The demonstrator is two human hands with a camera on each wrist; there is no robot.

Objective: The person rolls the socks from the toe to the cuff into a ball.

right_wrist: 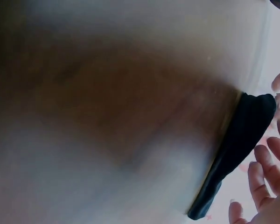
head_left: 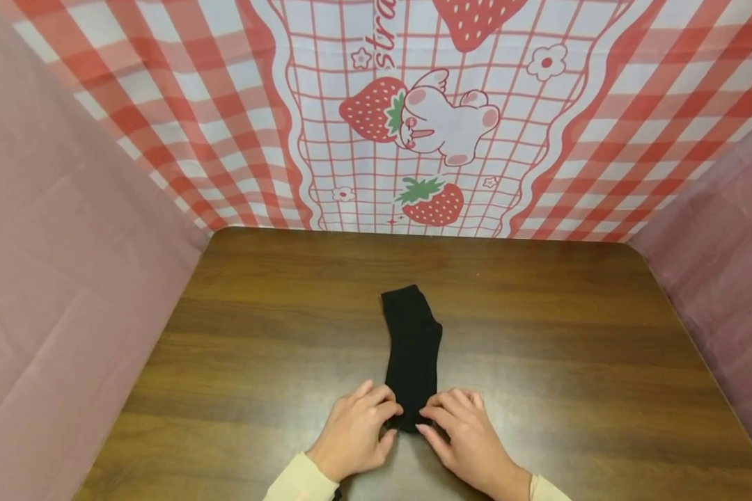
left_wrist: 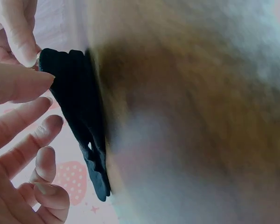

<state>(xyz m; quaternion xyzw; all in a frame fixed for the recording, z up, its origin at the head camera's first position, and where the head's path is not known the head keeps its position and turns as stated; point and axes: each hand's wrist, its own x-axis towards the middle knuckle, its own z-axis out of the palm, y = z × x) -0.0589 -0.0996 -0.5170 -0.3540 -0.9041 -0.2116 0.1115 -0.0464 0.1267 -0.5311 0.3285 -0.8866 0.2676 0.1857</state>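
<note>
A black sock (head_left: pixel 413 348) lies lengthwise on the brown wooden table, its straight cuff end far from me and its heel bulging to the right. My left hand (head_left: pixel 358 428) pinches the near end at its left corner, thumb below and curled fingers above. At the right corner of that same end, my right hand (head_left: pixel 466 435) pinches the fabric between thumb and index finger. In the left wrist view the sock (left_wrist: pixel 74 98) shows layered edges with a small gap, and its near end is lifted. The right wrist view has the sock (right_wrist: pixel 242 135) side-on, fingertips at its raised end.
The wooden table (head_left: pixel 257 334) has rounded far corners. Behind it hangs a red-and-white checked cloth (head_left: pixel 225 125) with strawberry prints. Pink cloth walls (head_left: pixel 88 229) close off the left and right sides.
</note>
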